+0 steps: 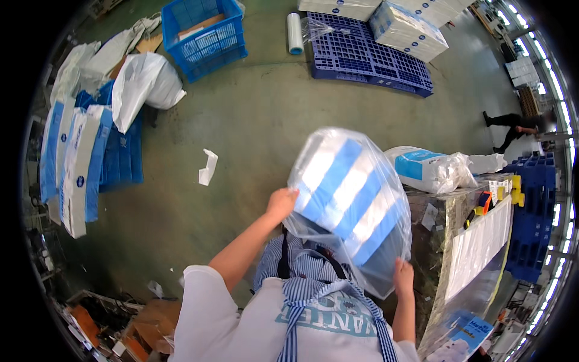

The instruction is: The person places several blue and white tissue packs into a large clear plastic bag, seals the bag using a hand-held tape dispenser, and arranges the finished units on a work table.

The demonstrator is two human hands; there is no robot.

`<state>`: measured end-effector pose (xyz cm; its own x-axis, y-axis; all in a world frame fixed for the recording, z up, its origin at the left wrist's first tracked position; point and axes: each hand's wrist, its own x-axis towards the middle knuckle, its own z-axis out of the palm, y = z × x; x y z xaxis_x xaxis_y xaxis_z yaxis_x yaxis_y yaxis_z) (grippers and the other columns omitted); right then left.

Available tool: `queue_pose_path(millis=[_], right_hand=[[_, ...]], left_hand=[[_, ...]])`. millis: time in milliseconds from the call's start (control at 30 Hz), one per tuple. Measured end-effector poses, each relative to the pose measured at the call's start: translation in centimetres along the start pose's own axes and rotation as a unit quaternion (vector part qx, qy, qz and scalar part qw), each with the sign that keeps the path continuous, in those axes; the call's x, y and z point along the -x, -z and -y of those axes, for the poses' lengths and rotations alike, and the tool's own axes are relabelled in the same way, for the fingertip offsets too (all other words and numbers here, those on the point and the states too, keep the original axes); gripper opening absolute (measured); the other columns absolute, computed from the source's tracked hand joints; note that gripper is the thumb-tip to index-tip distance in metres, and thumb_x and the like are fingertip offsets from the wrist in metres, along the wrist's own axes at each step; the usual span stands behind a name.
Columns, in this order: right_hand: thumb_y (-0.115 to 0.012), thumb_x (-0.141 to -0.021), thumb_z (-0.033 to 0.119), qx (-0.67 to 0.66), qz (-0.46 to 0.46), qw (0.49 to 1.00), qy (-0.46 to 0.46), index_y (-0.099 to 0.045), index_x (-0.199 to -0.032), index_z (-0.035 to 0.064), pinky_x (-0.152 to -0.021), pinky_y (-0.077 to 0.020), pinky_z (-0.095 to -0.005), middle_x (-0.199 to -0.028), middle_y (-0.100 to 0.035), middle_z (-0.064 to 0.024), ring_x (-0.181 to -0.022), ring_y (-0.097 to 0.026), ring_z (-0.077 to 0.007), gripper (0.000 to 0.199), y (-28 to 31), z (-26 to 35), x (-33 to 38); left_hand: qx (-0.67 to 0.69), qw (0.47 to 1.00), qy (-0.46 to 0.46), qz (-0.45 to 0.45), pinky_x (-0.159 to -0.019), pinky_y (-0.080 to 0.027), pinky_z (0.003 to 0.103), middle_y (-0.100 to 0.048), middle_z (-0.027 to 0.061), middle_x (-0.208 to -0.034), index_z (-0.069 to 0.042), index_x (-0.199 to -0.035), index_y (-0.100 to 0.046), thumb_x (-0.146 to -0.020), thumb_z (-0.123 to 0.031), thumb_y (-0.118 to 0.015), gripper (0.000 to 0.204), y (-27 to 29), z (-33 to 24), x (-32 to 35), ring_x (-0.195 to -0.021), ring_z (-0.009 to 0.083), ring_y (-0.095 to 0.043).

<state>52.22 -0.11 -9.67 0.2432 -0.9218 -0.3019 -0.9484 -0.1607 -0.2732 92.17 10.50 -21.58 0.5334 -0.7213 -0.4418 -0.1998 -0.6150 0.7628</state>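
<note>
Clear plastic bag (377, 280): hung before me, around a blue-and-white striped bundle (344, 193).
Left hand (281, 204): my fingers clamped its left edge.
Right hand (403, 277): clamped near right edge.
Feel: likely soft, slippery; edges suited gripping.

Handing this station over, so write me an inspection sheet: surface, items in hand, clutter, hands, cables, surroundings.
Surface: work table at right, bearing a white-and-blue bag and an orange-and-yellow tool.
Items in hand: clear plastic bag around blue-and-white striped contents.
Clutter: white scrap on the floor.
Hands: left hand grips the bag's left edge, right hand its lower right.
Cables: nothing seen.
Surroundings: blue crate, purple pallet with cartons, distant person.
</note>
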Motion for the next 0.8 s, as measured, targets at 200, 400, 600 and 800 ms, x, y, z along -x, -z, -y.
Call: queue_pose_path(millis=[200, 400, 600, 800], right_hand=[[-0.044, -0.090, 0.035, -0.093, 0.055, 0.992, 0.060, -0.054, -0.073, -0.0045, -0.062, -0.0406, -0.0421, -0.069, -0.055, -0.0209, -0.065, -0.052, -0.0313, 0.044, 0.2, 7.5, -19.2], [-0.045, -0.089, 0.037, -0.055, 0.023, 0.986, 0.153, -0.058, -0.077, -0.0025, -0.069, -0.0433, -0.0430, -0.077, -0.058, -0.0216, -0.074, -0.056, -0.0318, 0.044, -1.6, 14.4, -46.8], [-0.043, -0.087, 0.041, 0.145, 0.034, 0.966, 0.214, -0.062, -0.083, 0.0035, -0.075, -0.0450, -0.0471, -0.088, -0.062, -0.0189, -0.087, -0.057, -0.0377, 0.042, 7.1, 34.7, -61.9], [-0.048, -0.085, 0.038, 0.067, 0.003, 0.977, 0.204, -0.062, -0.088, 0.0045, -0.073, -0.0456, -0.0467, -0.092, -0.061, -0.0190, -0.087, -0.057, -0.0385, 0.036, 4.9, 36.5, -69.9]], left_hand=[[0.032, 0.994, 0.045, -0.093, -0.072, -0.045, 0.042, -0.062, 0.0231, -0.084, 0.000, -0.091, -0.063, -0.087, -0.039, -0.048, 0.042, 6.7, -2.7, -7.6, -0.081, 0.0397, -0.058], [0.036, 0.966, 0.124, -0.225, -0.072, -0.044, 0.044, -0.061, 0.0239, -0.084, 0.002, -0.087, -0.063, -0.086, -0.038, -0.046, 0.043, 10.9, -5.8, -19.3, -0.082, 0.0399, -0.057], [-0.026, 0.967, 0.177, -0.179, -0.072, -0.043, 0.045, -0.061, 0.0247, -0.083, 0.004, -0.087, -0.062, -0.087, -0.041, -0.045, 0.047, 16.4, -7.3, -25.5, -0.082, 0.0407, -0.057], [-0.123, 0.944, 0.254, -0.173, -0.082, -0.043, 0.046, -0.059, 0.0281, -0.096, 0.004, -0.094, -0.061, -0.086, -0.052, -0.041, 0.061, 17.5, -4.2, -25.9, -0.092, 0.0415, -0.056]])
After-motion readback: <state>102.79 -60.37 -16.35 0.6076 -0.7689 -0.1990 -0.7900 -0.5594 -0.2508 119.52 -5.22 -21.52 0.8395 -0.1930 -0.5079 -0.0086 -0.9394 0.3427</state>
